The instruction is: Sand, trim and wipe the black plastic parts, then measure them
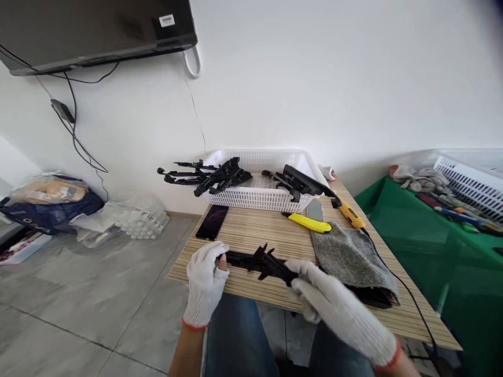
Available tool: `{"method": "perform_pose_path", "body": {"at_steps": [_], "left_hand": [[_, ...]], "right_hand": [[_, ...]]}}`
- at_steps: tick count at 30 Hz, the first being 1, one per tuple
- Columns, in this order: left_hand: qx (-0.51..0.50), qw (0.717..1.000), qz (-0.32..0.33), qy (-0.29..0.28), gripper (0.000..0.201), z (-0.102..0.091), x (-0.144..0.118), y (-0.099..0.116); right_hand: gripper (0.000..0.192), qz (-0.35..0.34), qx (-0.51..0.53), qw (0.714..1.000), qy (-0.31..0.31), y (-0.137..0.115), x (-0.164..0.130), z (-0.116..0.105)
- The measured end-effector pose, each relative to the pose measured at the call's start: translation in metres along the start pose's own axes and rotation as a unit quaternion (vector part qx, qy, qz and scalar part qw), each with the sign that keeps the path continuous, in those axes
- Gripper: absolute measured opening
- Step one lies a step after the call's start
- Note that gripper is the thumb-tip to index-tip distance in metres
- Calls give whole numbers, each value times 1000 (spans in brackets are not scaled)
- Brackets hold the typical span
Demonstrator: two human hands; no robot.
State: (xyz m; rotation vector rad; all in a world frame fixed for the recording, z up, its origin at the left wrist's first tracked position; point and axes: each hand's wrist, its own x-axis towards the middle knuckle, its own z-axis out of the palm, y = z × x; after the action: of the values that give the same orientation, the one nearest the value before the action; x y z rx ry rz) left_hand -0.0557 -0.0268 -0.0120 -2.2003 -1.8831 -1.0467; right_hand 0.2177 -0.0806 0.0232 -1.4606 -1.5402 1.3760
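Note:
A long black moulded part (257,262) with short prongs at its middle is held level above the front of the wooden table (251,225). My left hand (206,283), in a white knit glove with the thumb tip bare, is closed around its left end. At the right end, my right hand (334,303) grips it, also in a white glove; some of those fingers are slightly blurred. Beyond the hands stands a white basket (259,200). Similar black parts lie in a bunch over its left side (222,175), and others rest at its right (296,181).
On the table lie a phone (212,222), a yellow utility knife (310,222), a grey cloth (349,254) and a yellow corded tool (351,213), its cord trailing over the right edge. A green-covered table (416,251) with gloves and tools stands to the right.

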Motion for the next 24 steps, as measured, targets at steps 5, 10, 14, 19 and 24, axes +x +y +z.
{"method": "perform_pose_path", "body": {"at_steps": [5, 10, 14, 19, 24], "left_hand": [[74, 996, 2, -50, 26, 4, 3, 8], [69, 995, 13, -76, 25, 3, 6, 12], [67, 996, 25, -61, 24, 3, 5, 10], [54, 996, 71, 6, 18, 8, 5, 7], [40, 996, 82, 4, 14, 7, 7, 6]], "right_hand": [[35, -9, -75, 996, -51, -33, 49, -43], [42, 24, -35, 990, -133, -28, 93, -35], [45, 56, -36, 987, -149, -16, 104, -29], [42, 85, -38, 981, -169, -12, 104, -28], [27, 77, -20, 989, -123, -14, 103, -26]]}}
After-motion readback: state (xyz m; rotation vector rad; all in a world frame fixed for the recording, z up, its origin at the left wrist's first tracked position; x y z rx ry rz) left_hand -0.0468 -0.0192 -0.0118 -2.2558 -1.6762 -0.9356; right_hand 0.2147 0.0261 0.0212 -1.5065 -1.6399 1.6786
